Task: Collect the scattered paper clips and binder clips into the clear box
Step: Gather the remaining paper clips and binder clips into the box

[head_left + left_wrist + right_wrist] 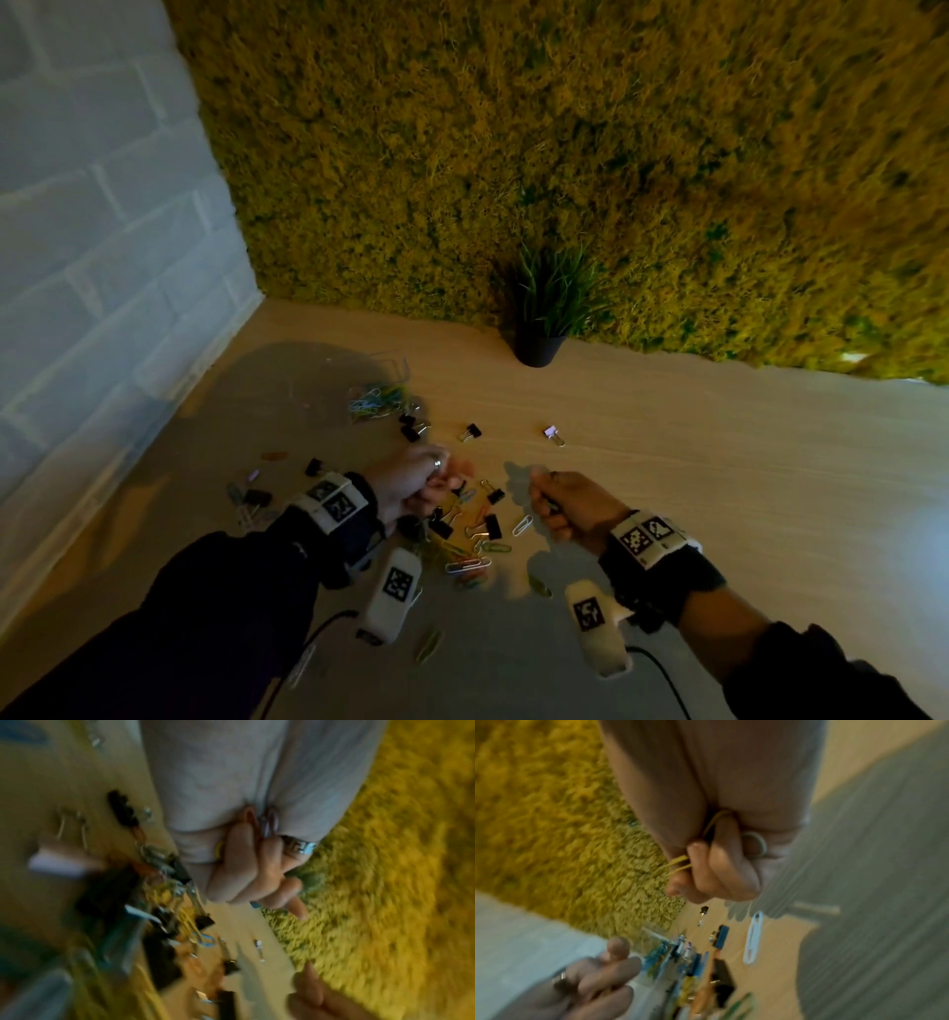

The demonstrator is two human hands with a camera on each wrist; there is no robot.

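The clear box (393, 362) stands at the back left of the wooden table (719, 462), with a heap of coloured paper clips (375, 398) at its front. Black binder clips (492, 525) and loose paper clips (522, 525) lie scattered between my hands. My left hand (426, 483) is curled into a fist over this scatter. In the left wrist view it (244, 866) grips several paper clips, orange, silver and yellow. My right hand (557, 501) is also a fist; the right wrist view shows it (713, 866) holding yellow paper clips (680, 865).
A dark potted plant (539, 329) stands against the moss wall (565, 154) at the back. White brick wall (77, 231) borders the table's left side. A pale binder clip (552, 433) and a black one (471, 430) lie further back. More clips lie near my left wrist (251, 498).
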